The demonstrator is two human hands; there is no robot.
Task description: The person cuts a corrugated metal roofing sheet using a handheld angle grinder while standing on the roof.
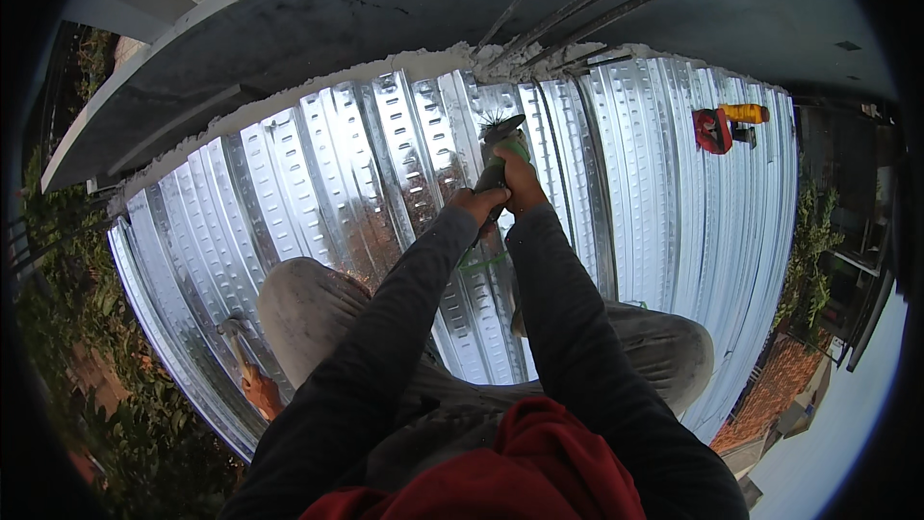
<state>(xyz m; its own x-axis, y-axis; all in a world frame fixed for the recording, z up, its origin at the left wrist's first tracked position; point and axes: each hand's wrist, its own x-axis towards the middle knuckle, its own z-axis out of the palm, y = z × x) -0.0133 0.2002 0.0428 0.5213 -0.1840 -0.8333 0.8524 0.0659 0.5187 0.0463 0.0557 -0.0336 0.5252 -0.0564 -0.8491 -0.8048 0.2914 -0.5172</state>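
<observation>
While both hands' fingers (491,196) clasp the grinder (493,176), pointing forward, long axis leaning right

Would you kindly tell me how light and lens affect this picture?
Head view: glare whitens parts of the metal deck, fisheye distortion bows its ribs, and the corners go black; the wall looks dark, but the hands and grinder are discernible.
</observation>
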